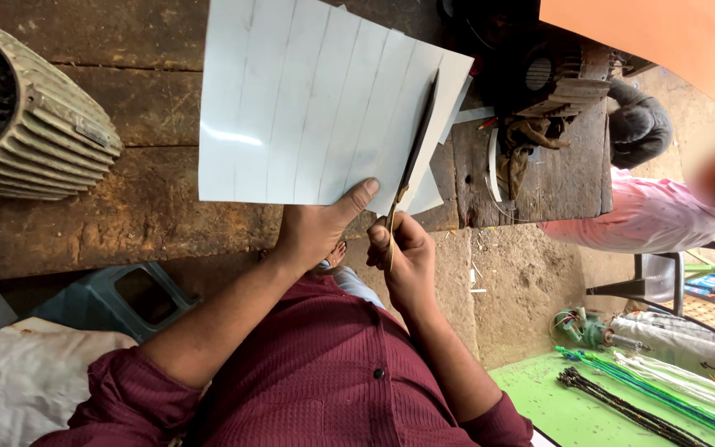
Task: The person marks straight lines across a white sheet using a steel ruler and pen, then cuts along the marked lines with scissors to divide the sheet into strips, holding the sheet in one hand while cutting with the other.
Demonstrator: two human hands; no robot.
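Observation:
My left hand (pixel 316 228) pinches the near edge of a white sheet of paper (pixel 308 99) ruled with faint parallel lines, thumb on top. My right hand (pixel 403 257) grips the handles of a pair of scissors (pixel 415 141). The long dark blades lie along the sheet's right side, cutting into it from the near edge. A narrow strip of the paper hangs to the right of the blades. Both arms wear dark red sleeves.
A worn wooden workbench (pixel 126 199) lies under the paper. A ribbed grey motor housing (pixel 26 108) sits at left, a dark machine part (pixel 552 79) at right. Another person in a pink shirt (pixel 647 215) sits beyond. A green mat (pixel 556 406) holds several cords.

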